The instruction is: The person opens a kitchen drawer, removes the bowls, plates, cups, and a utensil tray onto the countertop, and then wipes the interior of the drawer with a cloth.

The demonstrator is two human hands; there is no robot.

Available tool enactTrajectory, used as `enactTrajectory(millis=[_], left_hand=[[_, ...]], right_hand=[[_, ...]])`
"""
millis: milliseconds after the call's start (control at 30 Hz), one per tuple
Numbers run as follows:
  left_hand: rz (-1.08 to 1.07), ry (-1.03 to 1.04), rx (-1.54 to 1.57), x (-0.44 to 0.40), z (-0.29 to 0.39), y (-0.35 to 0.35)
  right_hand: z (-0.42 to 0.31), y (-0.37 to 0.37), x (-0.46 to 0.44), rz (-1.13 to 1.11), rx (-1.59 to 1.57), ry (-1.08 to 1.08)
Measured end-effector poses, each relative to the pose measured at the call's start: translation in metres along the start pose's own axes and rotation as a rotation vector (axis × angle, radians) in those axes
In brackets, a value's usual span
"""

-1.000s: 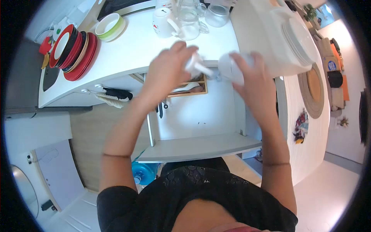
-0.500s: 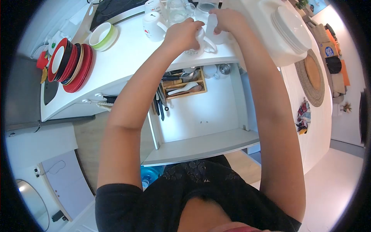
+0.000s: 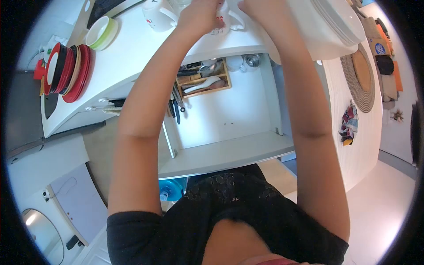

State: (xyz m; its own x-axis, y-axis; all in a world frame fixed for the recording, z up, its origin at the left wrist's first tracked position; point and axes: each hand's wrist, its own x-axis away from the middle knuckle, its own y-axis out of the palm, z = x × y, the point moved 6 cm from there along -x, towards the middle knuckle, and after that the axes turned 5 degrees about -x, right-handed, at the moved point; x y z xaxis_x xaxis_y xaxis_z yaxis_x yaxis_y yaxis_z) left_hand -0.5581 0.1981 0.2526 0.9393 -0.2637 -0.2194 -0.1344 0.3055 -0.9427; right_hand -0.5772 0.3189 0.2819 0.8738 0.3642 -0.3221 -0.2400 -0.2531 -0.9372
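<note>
At the top edge, my left hand [image 3: 198,18] is closed round the side of a white mug [image 3: 225,27] that has small markings and a handle turned to the right. My right hand [image 3: 260,9] reaches over the counter just right of that mug; the frame cuts off most of its fingers, so what they hold is hidden. Left of my left hand stands another white mug [image 3: 157,17] with a red print. Part of a clear glass [image 3: 180,3] shows behind it.
Below my arms a drawer [image 3: 221,145] is pulled out, holding a wooden utensil tray [image 3: 206,92], loose knives [image 3: 176,110] and a glass jar [image 3: 252,61]. Stacked red and black plates [image 3: 79,73] and green-rimmed bowls [image 3: 101,34] stand left. A large white container [image 3: 304,33] stands right.
The view has shifted, so the counter and drawer sit higher in the frame. My right hand's fingers, earlier seen at a translucent cup-like object, are now mostly out of frame.
</note>
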Motion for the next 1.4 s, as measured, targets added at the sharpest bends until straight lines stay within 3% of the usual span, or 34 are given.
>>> enactTrajectory(millis=[33, 100, 167, 200, 267, 333, 367, 433, 533, 633, 700, 767, 900, 1100, 1167, 1300, 1333, 1400], left_hand=[[-0.003, -0.009, 0.008, 0.006, 0.003, -0.003], [0.292, 0.085, -0.034, 0.028, 0.014, -0.027], [0.469, 0.125, 0.060, 0.055, 0.016, -0.029], [0.458, 0.128, 0.074, 0.075, 0.019, -0.018], [0.339, 0.131, 0.129, 0.114, 0.027, 0.022], [0.138, 0.073, 0.187, 0.139, 0.024, 0.090], [0.054, -0.002, 0.198, 0.143, 0.015, 0.136], [0.037, -0.071, 0.162, 0.129, 0.005, 0.191], [-0.019, -0.155, 0.129, 0.100, -0.003, 0.273], [-0.106, -0.203, 0.063, 0.072, -0.005, 0.330], [-0.157, -0.253, 0.025, 0.064, -0.001, 0.355], [-0.221, -0.253, -0.151, 0.057, 0.000, 0.364], [-0.269, -0.251, -0.180, 0.050, -0.003, 0.377], [-0.138, -0.328, -0.092, 0.070, 0.015, 0.370], [-0.108, -0.256, 0.145, 0.085, 0.026, 0.361], [-0.149, -0.239, 0.261, 0.129, 0.036, 0.290], [-0.220, -0.238, 0.292, 0.141, 0.036, 0.260], [-0.160, -0.278, 0.373, 0.172, 0.027, 0.185]], right_hand=[[-0.016, -0.027, 0.036, -0.080, -0.075, 0.030], [-0.021, -0.025, 0.092, -0.051, -0.199, -0.037], [-0.016, 0.030, 0.153, -0.404, -0.403, 0.120], [-0.010, 0.068, 0.180, -0.601, -0.430, 0.207], [0.028, 0.159, 0.216, -0.709, -0.409, 0.326], [0.074, 0.228, 0.221, -0.617, -0.246, 0.464], [0.105, 0.257, 0.206, -0.469, -0.204, 0.543], [0.131, 0.285, 0.188, -0.308, -0.242, 0.625], [0.144, 0.312, 0.175, -0.260, -0.407, 0.660], [0.150, 0.329, 0.170, -0.142, -0.312, 0.513], [0.161, 0.333, 0.171, -0.117, -0.425, 0.470], [0.153, 0.307, 0.172, -0.159, -0.461, 0.497], [0.155, 0.282, 0.193, -0.197, -0.398, 0.515], [0.140, 0.223, 0.229, -0.318, -0.418, 0.533], [0.133, 0.199, 0.241, -0.415, -0.351, 0.521], [0.075, 0.108, 0.237, -0.641, -0.364, 0.331], [0.055, 0.079, 0.231, -0.648, -0.430, 0.320], [0.019, 0.027, 0.205, -0.640, -0.511, 0.289]])
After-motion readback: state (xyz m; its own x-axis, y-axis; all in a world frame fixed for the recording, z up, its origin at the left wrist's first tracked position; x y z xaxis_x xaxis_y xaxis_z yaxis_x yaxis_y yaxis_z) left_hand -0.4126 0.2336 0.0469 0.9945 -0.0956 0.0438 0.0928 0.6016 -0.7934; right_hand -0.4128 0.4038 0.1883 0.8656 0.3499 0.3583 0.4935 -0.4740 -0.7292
